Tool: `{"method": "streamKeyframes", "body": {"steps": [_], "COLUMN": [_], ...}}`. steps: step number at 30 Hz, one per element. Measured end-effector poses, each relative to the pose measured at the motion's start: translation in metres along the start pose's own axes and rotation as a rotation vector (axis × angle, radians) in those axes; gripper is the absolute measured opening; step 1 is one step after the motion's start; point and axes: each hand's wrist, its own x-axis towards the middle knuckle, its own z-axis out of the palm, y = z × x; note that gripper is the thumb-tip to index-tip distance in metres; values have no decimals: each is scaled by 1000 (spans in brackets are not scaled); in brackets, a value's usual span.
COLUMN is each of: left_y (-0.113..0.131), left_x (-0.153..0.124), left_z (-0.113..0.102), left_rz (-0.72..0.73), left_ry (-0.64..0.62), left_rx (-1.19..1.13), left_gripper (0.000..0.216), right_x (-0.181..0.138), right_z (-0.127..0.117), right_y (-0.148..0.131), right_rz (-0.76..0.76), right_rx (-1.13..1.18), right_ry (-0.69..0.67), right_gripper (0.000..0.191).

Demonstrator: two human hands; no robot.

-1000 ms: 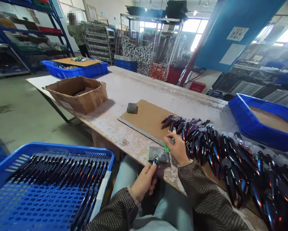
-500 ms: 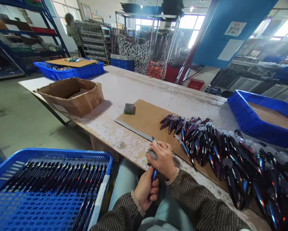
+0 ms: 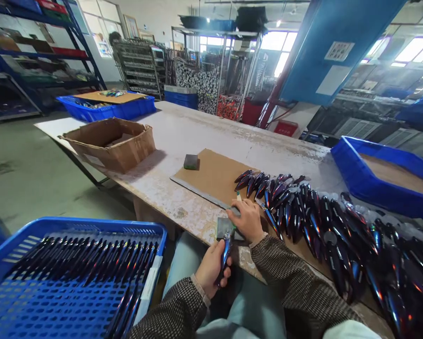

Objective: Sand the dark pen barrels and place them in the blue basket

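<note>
My left hand point(image 3: 213, 268) is closed around a shiny dark fishing lure body point(image 3: 226, 256) with blue and orange glints, one end pointing up. My right hand point(image 3: 249, 220) is apart from it, over the table edge, its fingers curled around a slim pale tool point(image 3: 238, 195) with a dark green tip. A grey piece point(image 3: 234, 212) shows under its fingers; whether it belongs to the tool I cannot tell. Below that hand a flat grey pad point(image 3: 224, 227) lies at the edge. To the right, many dark lure bodies point(image 3: 299, 212) are heaped on cardboard point(image 3: 211, 174).
A grey block point(image 3: 190, 161) sits on the cardboard's far left corner. An open carton point(image 3: 126, 150) and a blue tray point(image 3: 108, 112) stand left. Another blue tray point(image 3: 380, 181) is at right. A blue basket point(image 3: 73, 301) beside my legs holds rows of lure bodies.
My right hand has moved right and away from the lure, taking the slim tool along. The lure in my left hand and the grey pad are now uncovered.
</note>
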Motion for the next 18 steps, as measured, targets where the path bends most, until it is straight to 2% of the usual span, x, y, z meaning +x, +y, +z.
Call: {"method": "streamKeyframes", "body": {"steps": [2, 5, 10, 13, 15, 18], "left_y": [-2, -6, -4, -2, -6, -14], "left_x": [-1, -5, -11, -10, -9, -11], "left_z": [0, 4, 18, 22, 25, 30], "left_rz": [47, 14, -17, -43, -67, -71], "left_ry": [33, 21, -110, -115, -102, -117], "left_rx": [20, -80, -219, -225, -196, -101], "left_gripper": [30, 32, 36, 42, 47, 48], "right_x": [-7, -16, -16, -25, -26, -10], "right_z": [-3, -10, -26, -29, -27, -28], "right_y": [-6, -16, -19, -24, -21, 1], "right_rz": [-49, -86, 63, 44, 30, 133], "right_rx": [30, 120, 158, 205, 256, 401], "right_ry": [19, 33, 228, 250, 244, 275], "right_gripper": [13, 10, 10, 12, 15, 22]}}
